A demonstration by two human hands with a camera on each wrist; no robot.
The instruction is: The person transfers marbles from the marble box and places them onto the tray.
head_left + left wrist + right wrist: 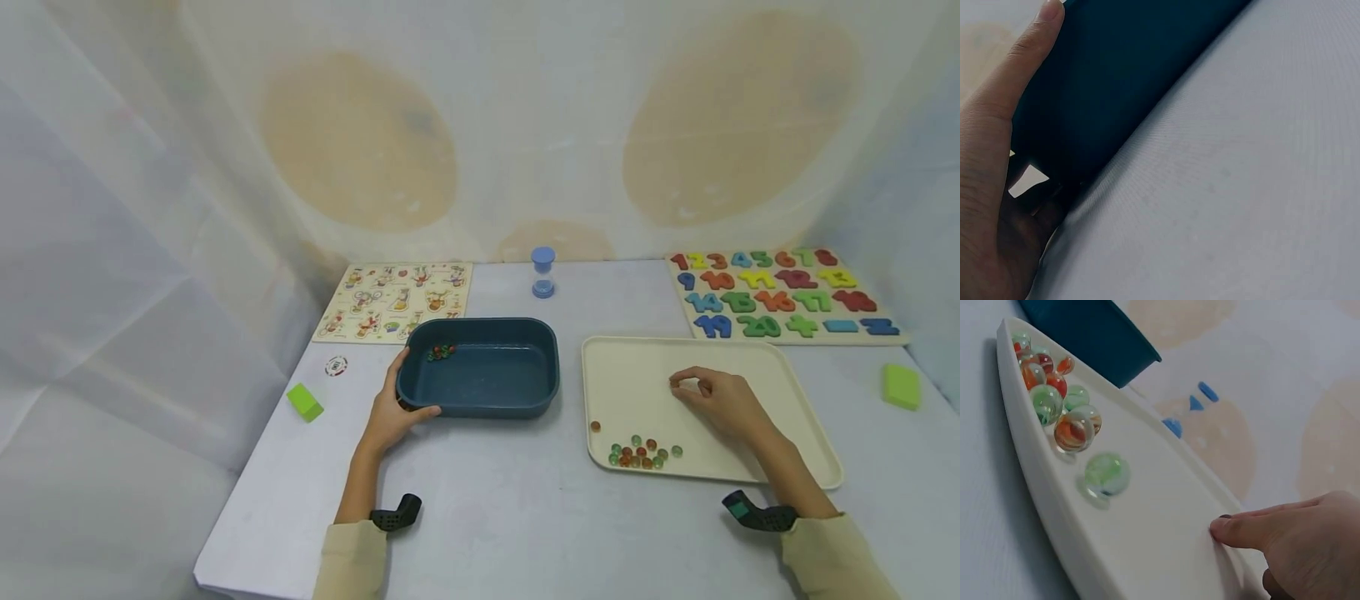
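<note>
"Starting from the left, what lies on the table [517, 508]?"

"A green left block [305, 402], then a round chip [336, 366]. Behind them is the picture board [385, 307], its near right corner hidden by the bin [495, 375]."

"And the left hand [388, 417]?"

"It grips the bin's left end, thumb along the near wall, fingers round the side. The bin is dark teal and stands on the table."

"Anything inside?"

"A few bin marbles [445, 352], green and orange-brown, bunched at the far left. Behind the bin a blue sand timer [543, 279] stands upright."

"Next along?"

"The cream tray [637, 383], just right of the bin. Its tray marbles [651, 445], also green and orange-brown, lie mostly along the near edge toward the left corner; one brown one sits apart by the left rim."

"What does the right hand [720, 404] do?"

"Above the tray, its thumb and forefinger pinch a small dark thing [1225, 516]. It is mostly hidden; I cannot tell what it is."

"Farther right?"

"The number board [787, 340] lies behind the tray, and a green right block [901, 387] is near the table's right edge."
</note>
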